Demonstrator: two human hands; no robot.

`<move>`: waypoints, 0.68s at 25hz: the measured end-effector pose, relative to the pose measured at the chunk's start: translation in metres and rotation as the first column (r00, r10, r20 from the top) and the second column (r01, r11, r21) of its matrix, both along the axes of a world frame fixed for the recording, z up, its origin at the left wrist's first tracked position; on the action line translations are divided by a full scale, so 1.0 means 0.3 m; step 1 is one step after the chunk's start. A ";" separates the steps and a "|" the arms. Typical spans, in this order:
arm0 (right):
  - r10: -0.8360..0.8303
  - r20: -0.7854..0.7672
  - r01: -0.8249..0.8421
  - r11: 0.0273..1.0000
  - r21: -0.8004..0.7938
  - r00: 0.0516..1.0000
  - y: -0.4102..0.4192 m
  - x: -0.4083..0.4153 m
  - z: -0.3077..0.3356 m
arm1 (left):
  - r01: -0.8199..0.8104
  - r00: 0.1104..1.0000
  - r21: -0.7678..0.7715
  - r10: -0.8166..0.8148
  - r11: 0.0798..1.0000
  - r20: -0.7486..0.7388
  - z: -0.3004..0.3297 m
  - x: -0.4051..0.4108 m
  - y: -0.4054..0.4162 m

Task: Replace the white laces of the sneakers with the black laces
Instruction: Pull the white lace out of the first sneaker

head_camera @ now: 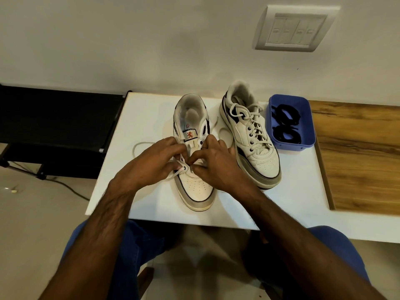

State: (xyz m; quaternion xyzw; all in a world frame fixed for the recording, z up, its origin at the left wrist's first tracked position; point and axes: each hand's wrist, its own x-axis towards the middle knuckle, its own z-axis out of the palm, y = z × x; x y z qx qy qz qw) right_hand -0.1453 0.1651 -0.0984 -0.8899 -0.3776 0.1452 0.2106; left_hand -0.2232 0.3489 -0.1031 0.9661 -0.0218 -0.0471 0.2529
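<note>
Two white sneakers stand on the white table (pixel 151 202), toes toward me. On the left sneaker (pixel 195 187) the white lace (pixel 138 146) is partly undone, with a loose loop trailing left on the table. My left hand (pixel 151 163) and my right hand (pixel 216 165) meet over its lower eyelets, and both pinch the lace there. The right sneaker (pixel 253 135) is fully laced in white with a tied bow. A blue tray (pixel 307 135) to its right holds two coiled black laces (pixel 285 123).
A black rack (pixel 54 122) stands left of the table, with a cable on the floor below it. A wooden surface (pixel 359 156) adjoins the table on the right. A switch plate (pixel 296 29) hangs on the wall behind. My knees in blue trousers sit under the table's front edge.
</note>
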 end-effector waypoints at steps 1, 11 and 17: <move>-0.014 -0.003 0.014 1.000 0.009 1.000 0.003 -0.002 -0.003 | 0.000 1.000 -0.004 0.000 1.000 0.024 0.001 0.002 -0.001; -0.026 0.195 0.013 0.998 0.068 0.980 -0.036 0.037 0.029 | -0.030 0.999 -0.026 0.031 0.999 0.034 0.007 0.011 -0.011; -0.179 0.093 0.134 0.922 0.363 0.979 -0.107 0.118 0.058 | -0.029 0.999 -0.047 0.030 0.998 0.017 0.005 0.008 -0.005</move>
